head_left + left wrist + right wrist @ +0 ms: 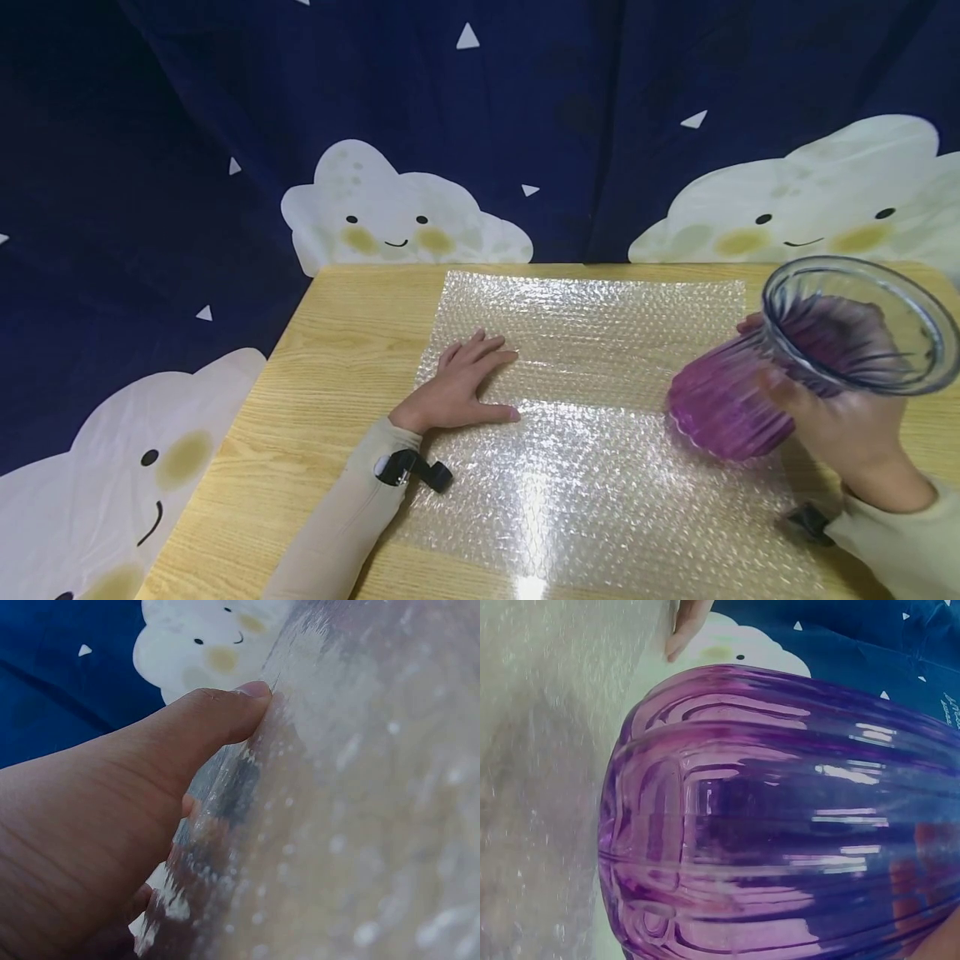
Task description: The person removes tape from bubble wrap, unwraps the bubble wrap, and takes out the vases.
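Note:
A ribbed glass vase (723,400), purple at its base and fading to clear at the wide flared rim, is tilted over the right side of the bubble wrap (570,492). My right hand (855,433) grips it round the narrower part below the rim. In the right wrist view the purple base of the vase (727,802) fills the middle, close over the wrap. My left hand (461,387) rests with spread fingers on the left part of the bubble wrap. Seen from the left wrist, the thumb (217,720) lies straight against the shiny wrap (360,825).
The bubble wrap lies flat on a wood-grain table (300,408), whose surface shows at the left and along the far edge. Behind the table hangs a dark blue cloth (555,100) with smiling white clouds and small triangles.

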Tool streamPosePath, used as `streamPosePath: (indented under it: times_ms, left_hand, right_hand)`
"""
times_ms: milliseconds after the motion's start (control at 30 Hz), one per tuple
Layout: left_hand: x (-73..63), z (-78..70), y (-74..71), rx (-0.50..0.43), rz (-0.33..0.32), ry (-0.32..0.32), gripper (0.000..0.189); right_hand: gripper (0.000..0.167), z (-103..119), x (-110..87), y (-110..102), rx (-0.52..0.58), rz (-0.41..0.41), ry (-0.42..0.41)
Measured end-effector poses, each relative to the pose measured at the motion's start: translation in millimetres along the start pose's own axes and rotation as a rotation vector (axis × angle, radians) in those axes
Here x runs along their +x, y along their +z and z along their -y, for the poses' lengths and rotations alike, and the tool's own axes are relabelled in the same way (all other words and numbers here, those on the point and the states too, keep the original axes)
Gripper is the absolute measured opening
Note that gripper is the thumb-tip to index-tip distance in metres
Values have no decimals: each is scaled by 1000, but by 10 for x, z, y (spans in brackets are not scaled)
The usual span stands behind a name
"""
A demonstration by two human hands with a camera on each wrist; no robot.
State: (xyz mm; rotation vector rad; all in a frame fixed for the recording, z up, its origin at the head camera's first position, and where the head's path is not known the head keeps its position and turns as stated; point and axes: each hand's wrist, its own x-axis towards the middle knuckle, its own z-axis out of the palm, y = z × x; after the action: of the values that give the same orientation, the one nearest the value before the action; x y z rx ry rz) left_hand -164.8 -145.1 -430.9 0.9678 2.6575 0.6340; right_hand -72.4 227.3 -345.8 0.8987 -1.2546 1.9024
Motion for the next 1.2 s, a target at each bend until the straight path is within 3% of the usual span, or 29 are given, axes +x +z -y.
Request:
streamPosePath:
  times_ms: [333, 633, 967, 1200]
  left_hand:
    - [-1, 2, 3, -2, -1, 3, 91]
    - [7, 13, 9, 0, -2, 8, 91]
    - [3, 8, 1, -3, 1, 9, 91]
    - [-1, 13, 6, -8, 0, 10, 90]
  right_hand:
    - [48, -6, 21, -26, 14, -47, -6]
    - [52, -7, 36, -75, -124, -84, -1]
    - [48, -18, 72, -126, -170, -106, -5]
    - [49, -32, 60, -199, -290, -124, -16]
